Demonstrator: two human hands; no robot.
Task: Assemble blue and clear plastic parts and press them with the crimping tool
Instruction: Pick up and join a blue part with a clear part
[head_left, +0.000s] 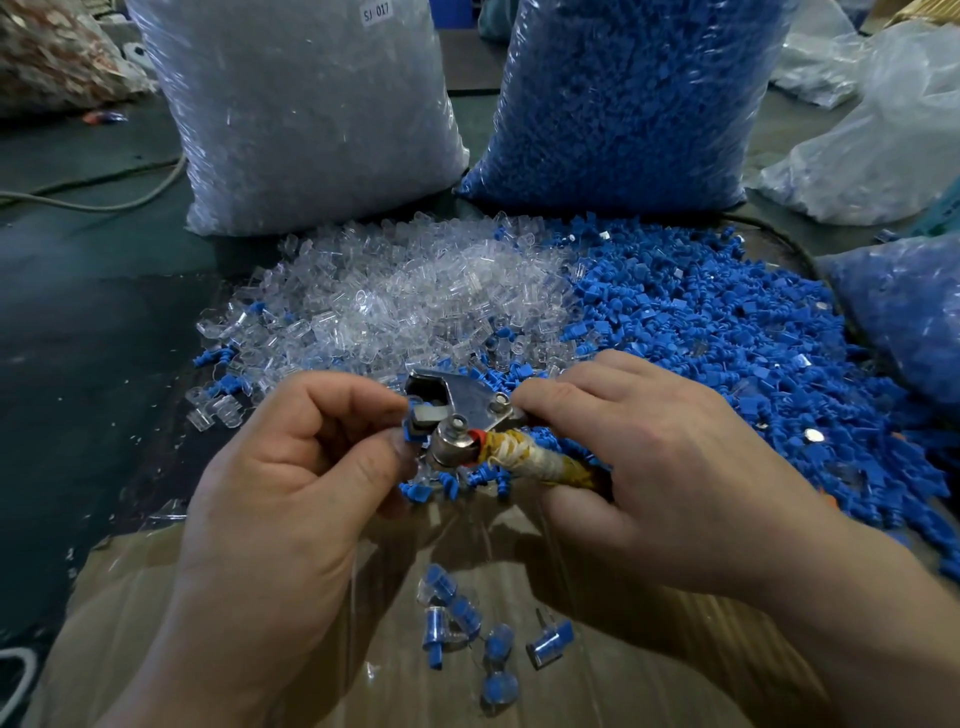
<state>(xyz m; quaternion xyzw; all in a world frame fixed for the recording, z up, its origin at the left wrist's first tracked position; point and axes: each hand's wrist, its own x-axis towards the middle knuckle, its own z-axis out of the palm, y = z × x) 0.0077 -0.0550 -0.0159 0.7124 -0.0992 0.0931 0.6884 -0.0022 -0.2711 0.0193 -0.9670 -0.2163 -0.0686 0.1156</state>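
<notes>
- My left hand (291, 467) is curled, thumb and forefinger pinching a blue part (412, 425) right at the head of the crimping tool (462, 415).
- Whether a clear piece sits on that part, I cannot tell; my thumb hides it.
- My right hand (649, 467) is wrapped round the tool's tape-bound handle (540, 462), fingers over the top, thumb beneath.
- Tool hangs above the near edge of the heaps: clear parts (415, 301) to the left, blue parts (727, 338) to the right.
- Below my hands, assembled pieces (467, 623) lie on the cardboard (208, 623).
</notes>
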